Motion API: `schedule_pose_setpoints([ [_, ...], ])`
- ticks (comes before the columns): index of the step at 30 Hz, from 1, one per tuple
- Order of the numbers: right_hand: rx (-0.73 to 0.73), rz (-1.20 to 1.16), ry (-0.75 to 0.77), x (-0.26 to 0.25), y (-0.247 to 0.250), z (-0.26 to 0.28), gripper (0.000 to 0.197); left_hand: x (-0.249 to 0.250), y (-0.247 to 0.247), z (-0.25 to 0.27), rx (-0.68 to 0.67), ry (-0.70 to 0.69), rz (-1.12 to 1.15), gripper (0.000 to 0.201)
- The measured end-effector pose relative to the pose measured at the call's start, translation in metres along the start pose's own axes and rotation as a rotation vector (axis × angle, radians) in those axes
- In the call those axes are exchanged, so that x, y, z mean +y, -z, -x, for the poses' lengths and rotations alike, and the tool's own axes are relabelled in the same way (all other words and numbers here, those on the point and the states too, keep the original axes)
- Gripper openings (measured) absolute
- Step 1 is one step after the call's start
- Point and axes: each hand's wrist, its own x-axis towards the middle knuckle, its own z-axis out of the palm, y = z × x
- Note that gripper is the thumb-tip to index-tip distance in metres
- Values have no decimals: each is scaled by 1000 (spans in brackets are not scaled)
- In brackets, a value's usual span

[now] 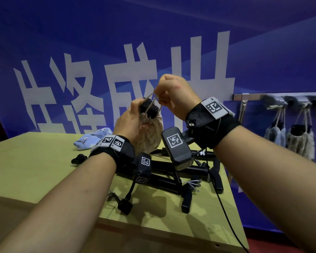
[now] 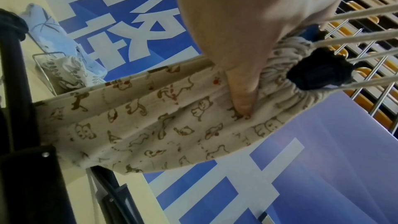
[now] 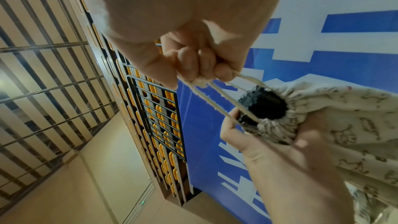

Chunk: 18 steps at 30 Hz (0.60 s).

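The pouch [image 1: 150,136] was up in the air over the far side of the table [image 1: 35,161], its mouth half gathered round a dark thing [image 3: 264,106] that poked out of the top. My left hand [image 1: 130,121] was wrapped round the neck just under the gathers, one finger pressed into the cloth. My right hand [image 1: 175,95] was closed on the cords [image 3: 226,98], which ran taut between the two fists. To do it well, I judged, I had to pull the cords straight away from the mouth and evenly, with the left holding the neck firm and not following. The dark thing looked likely to catch in the closing mouth, so it wanted nudging down first. A jerk risked the cords slipping through my fingers. Off to the right, other pouches [image 1: 299,139] hung from a rail [image 1: 288,101] of hooks, well apart from mine.
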Motion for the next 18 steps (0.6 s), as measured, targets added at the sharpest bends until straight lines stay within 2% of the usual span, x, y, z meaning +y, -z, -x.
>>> schedule_pose_setpoints([
  [8,66,101,147,-24,26,-7,30,27,20,-31,118,-21,62,70],
  [13,198,80,247,-56,56,-5,33,74,28,-56,163,-100,132,67],
  [18,319,50,336,-89,98,5,34,130,7,-75,163,-180,237,74],
])
